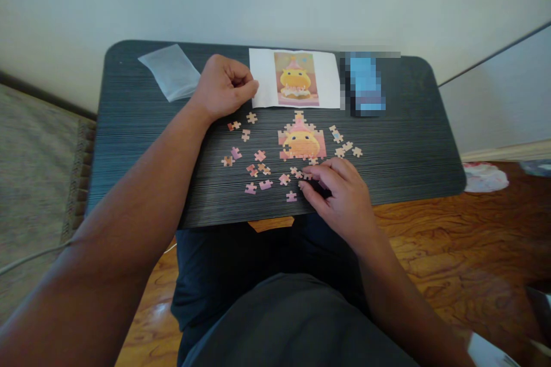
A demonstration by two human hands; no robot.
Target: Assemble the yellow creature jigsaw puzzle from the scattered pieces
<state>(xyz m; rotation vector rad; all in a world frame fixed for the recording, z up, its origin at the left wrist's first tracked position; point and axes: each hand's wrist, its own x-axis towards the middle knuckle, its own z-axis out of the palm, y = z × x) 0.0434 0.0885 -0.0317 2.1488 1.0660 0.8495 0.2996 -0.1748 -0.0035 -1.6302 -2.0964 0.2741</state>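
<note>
A partly assembled jigsaw puzzle (pixel 303 143) with a yellow character in a pink hat lies on the dark table. My right hand (pixel 344 195) is just below it, thumb and index finger closed about a small puzzle piece (pixel 308 176) at the tabletop. Loose puzzle pieces (pixel 260 156) are scattered left of and below the assembled part, with several more (pixel 348 147) to its right. My left hand (pixel 226 86) is closed, thumb against curled fingers, at the left edge of a printed picture sheet (pixel 264 77). Whatever its fingertips may hold is hidden.
A clear plastic bag (pixel 172 71) lies at the back left of the table (pixel 413 126). To the right of the sheet is a blurred-out phone-like object (pixel 365 83). A wall stands behind the table. White plastic (pixel 486 176) lies on the wooden floor at right.
</note>
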